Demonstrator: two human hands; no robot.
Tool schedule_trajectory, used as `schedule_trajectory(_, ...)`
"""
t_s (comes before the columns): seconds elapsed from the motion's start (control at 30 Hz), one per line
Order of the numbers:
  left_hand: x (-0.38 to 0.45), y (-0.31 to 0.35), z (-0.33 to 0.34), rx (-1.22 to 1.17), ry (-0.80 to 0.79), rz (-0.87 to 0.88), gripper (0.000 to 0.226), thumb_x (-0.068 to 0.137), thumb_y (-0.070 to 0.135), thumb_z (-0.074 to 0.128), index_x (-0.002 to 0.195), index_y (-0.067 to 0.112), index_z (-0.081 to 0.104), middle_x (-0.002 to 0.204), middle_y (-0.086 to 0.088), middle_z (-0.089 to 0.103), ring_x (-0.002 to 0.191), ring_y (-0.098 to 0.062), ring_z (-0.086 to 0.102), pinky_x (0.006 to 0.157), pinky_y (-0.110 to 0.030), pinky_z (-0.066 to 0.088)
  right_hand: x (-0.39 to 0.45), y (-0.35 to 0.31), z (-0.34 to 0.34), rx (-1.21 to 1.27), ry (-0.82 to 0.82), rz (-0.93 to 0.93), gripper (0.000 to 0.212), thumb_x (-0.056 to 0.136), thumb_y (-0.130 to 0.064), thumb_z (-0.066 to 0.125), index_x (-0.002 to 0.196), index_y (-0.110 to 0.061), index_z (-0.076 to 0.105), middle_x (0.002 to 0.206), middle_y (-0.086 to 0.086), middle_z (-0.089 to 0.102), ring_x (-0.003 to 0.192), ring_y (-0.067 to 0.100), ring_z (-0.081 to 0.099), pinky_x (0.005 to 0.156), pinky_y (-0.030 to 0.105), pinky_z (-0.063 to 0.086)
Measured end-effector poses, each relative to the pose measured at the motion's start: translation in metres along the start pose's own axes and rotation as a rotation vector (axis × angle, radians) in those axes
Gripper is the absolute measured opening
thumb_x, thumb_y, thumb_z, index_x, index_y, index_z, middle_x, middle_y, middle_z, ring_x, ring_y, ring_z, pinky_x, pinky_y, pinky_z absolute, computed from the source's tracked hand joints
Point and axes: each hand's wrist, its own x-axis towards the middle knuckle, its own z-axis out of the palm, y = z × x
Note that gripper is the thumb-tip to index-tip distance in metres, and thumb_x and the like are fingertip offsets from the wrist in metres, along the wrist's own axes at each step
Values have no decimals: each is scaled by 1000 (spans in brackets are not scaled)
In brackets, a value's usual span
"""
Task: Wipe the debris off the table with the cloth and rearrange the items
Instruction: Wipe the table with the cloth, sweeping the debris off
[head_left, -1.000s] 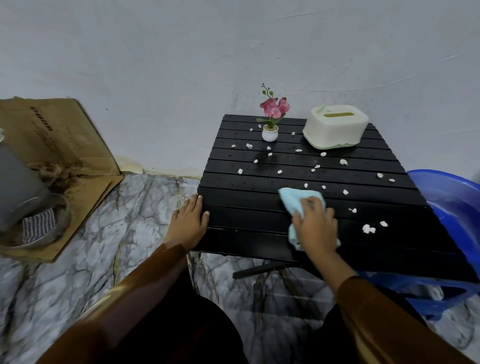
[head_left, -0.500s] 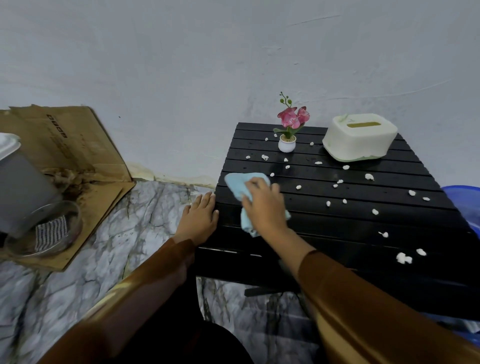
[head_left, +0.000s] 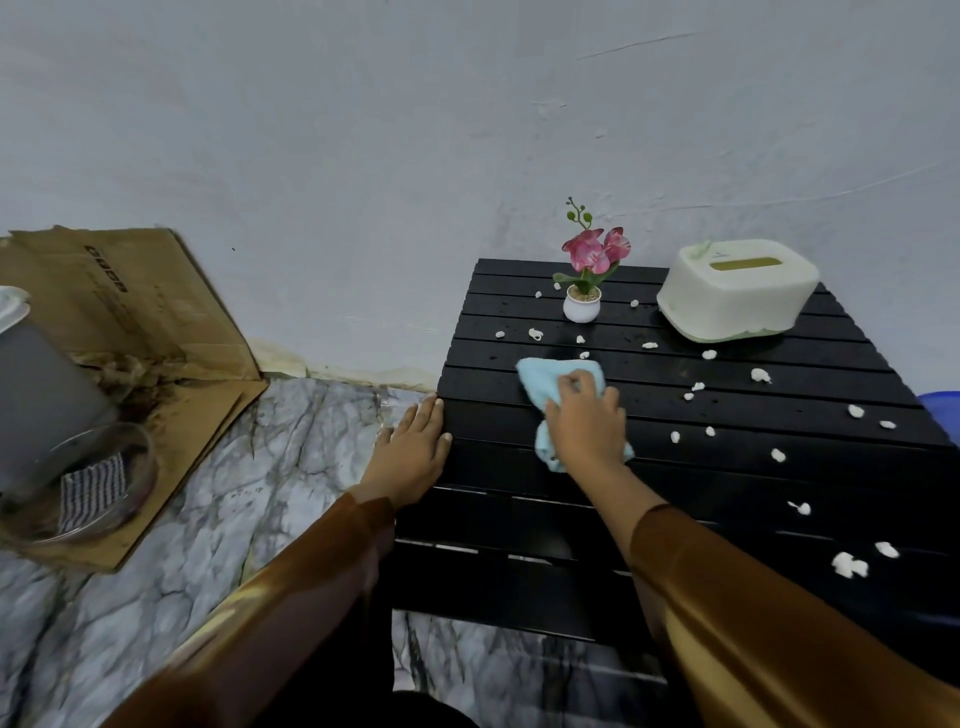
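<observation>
Cloth (head_left: 545, 382), pale blue, lies on the black slatted bench (head_left: 675, 488) left of middle, under the right hand (head_left: 587, 426). At the bench's left edge the left hand (head_left: 413, 449) rests flat with straight fingers, probably to steady it. The right fingers curl over the bunched cloth to press it down. White debris (head_left: 849, 565) dots the slats rightward. A potted flower (head_left: 584, 296) and tissue box (head_left: 737, 291) stand by the grey wall (head_left: 363, 130).

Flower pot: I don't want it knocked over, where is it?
The flower pot stands at the table's far edge, left of the tissue box, beyond the cloth.
</observation>
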Motion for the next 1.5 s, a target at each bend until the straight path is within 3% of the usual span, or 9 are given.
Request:
schedule_trajectory(0.27, 14, -6, -11, 48, -37, 30, 56, 102, 33, 23, 152, 16, 8, 162, 1, 5, 150, -19, 4, 120, -46, 13, -8, 82, -44, 74, 197, 404, 34, 94, -24, 48, 124, -10, 56, 139, 10, 43, 117, 40, 39, 98, 43, 34)
schedule_trajectory(0.4, 26, -5, -16, 39, -39, 28, 55, 102, 31, 23, 152, 15, 8, 162, 0, 5, 150, -19, 4, 120, -46, 14, -7, 25, -38, 115, 251, 140, 33, 91, -21, 52, 122, -13, 57, 137, 4, 48, 113, 36, 42, 91, 38, 38)
schedule_trajectory(0.53, 35, -3, -14, 26, -22, 29, 55, 102, 30, 23, 152, 15, 7, 162, 1, 4, 150, -20, 3, 120, -46, 13, 7, -52, -12, 100, 106, -174, 38, 95, -27, 44, 131, -19, 49, 141, -3, 43, 116, 29, 39, 92, 35, 35)
schedule_trajectory(0.67, 44, -5, -13, 28, -23, 27, 54, 102, 30, 22, 152, 15, 7, 162, 0, 4, 150, -20, 2, 121, -45, 12, 27, -82, 22, -16, -40, -245, 39, 98, -30, 38, 132, -17, 47, 140, -3, 42, 118, 29, 38, 95, 37, 34)
schedule_trajectory(0.87, 59, -5, -14, 4, -15, 33, 55, 102, 32, 22, 152, 16, 6, 162, 3, 3, 150, -19, 3, 120, -47, 14, 50, -60, 27, -12, -52, -140, 40, 98, -31, 34, 135, -17, 43, 142, -2, 40, 119, 30, 38, 95, 38, 35)
schedule_trajectory(1.17, 66, -5, -20, 4, -29, 51, 55, 102, 32, 21, 152, 16, 6, 162, 3, 2, 150, -19, 1, 121, -46, 10, 33, 36, -26, 152, 178, 332, 34, 94, -21, 46, 125, -10, 55, 140, 6, 44, 118, 37, 39, 95, 41, 37)
schedule_trajectory(1.3, 80, -2, -27, 2, -13, 56, 55, 102, 31, 22, 152, 16, 7, 162, 3, 4, 150, -20, 3, 120, -46, 11, 36, -7, -24, 163, 233, 99, 37, 93, -23, 48, 129, -13, 52, 140, 2, 46, 116, 33, 42, 90, 36, 38)
schedule_trajectory(1.4, 88, 2, -26, 6, -18, 53, 55, 102, 32, 22, 152, 17, 6, 162, 4, 2, 150, -18, 1, 120, -45, 9, 57, -56, -7, 145, 142, -121, 38, 96, -27, 43, 133, -18, 47, 141, -4, 44, 117, 27, 40, 92, 35, 37)
schedule_trajectory(1.5, 93, 3, -21, -2, -38, 37, 56, 102, 33, 21, 152, 18, 4, 162, 5, -1, 150, -19, -1, 120, -47, 8, 78, -80, 16, 36, 38, -200, 39, 98, -28, 38, 134, -16, 44, 141, -2, 42, 120, 28, 38, 96, 37, 36)
